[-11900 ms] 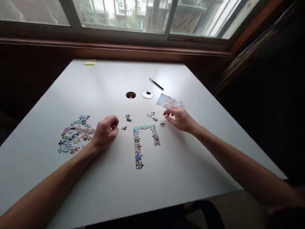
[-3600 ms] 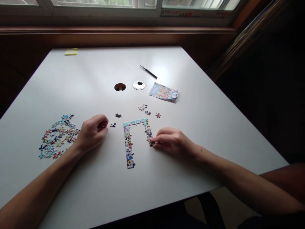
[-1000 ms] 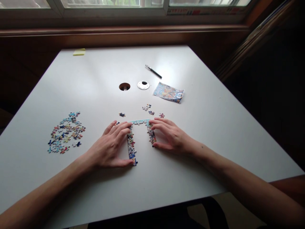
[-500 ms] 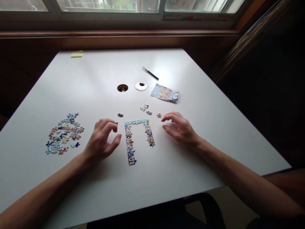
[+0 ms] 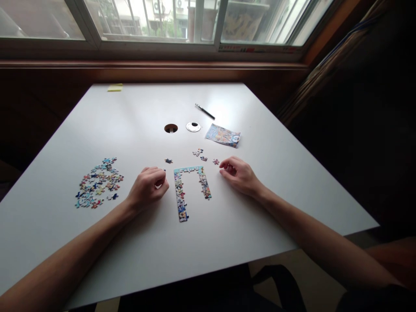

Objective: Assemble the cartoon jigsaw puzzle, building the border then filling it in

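Note:
A partly joined jigsaw puzzle [image 5: 180,197] lies on the white table, its strips forming three sides of a frame. Just left of it rests my left hand [image 5: 148,186], with thumb and index finger closed together and no piece visible between them. A dark puzzle piece peeks out behind its knuckles. On the puzzle's other side is my right hand [image 5: 238,174], fingers loosely curved, a small gap between thumb and fingertips, holding nothing. Near those fingertips lies a pinkish puzzle piece [image 5: 216,161]. Other loose pieces [image 5: 197,152] lie beyond the puzzle, including a dark piece [image 5: 168,160].
A heap of loose puzzle pieces [image 5: 99,184] spreads on the left. Farther back are a colourful picture sheet [image 5: 223,135], a pen [image 5: 205,111], a round cable hole [image 5: 170,128], its metal cover [image 5: 193,126] and a yellow sticky note [image 5: 115,87]. A window stands behind the table.
My left hand's fingers have closed from an open curve. The right hand's fingers have drawn closer together. The camera view has tilted up; the puzzle looks unchanged.

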`<state>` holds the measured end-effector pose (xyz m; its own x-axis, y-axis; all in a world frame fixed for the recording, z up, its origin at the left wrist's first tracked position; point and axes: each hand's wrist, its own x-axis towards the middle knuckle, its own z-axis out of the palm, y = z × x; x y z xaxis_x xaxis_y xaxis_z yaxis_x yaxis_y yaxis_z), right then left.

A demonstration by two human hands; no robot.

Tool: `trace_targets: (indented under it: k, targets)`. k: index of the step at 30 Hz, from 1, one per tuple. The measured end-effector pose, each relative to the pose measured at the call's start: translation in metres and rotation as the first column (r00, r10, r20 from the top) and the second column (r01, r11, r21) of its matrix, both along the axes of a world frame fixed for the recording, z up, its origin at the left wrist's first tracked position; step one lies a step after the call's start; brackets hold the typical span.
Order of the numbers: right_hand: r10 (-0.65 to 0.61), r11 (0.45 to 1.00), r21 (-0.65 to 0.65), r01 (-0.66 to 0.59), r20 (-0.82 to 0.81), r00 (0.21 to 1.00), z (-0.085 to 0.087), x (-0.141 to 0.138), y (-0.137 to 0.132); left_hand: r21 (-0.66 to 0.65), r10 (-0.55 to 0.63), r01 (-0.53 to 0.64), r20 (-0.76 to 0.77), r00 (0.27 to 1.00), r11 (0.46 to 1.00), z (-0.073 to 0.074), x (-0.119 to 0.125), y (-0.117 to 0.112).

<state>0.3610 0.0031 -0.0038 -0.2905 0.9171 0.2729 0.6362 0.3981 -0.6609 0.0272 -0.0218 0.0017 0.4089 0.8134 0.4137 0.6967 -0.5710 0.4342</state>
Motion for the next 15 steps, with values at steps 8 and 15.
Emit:
trace_targets:
  k: [8,15]
  targets:
    - [-0.093,0.994,-0.042,0.103,0.190,0.977,0.011,-0.009,0.026,0.059,-0.033,0.030,0.052,0.998,0.998,-0.007,-0.004,0.000]
    - [0.033,0.994,-0.109,0.000,0.298,0.954,0.018,-0.004,0.043,0.059,-0.060,0.057,0.049,0.997,0.997,-0.006,-0.006,0.002]
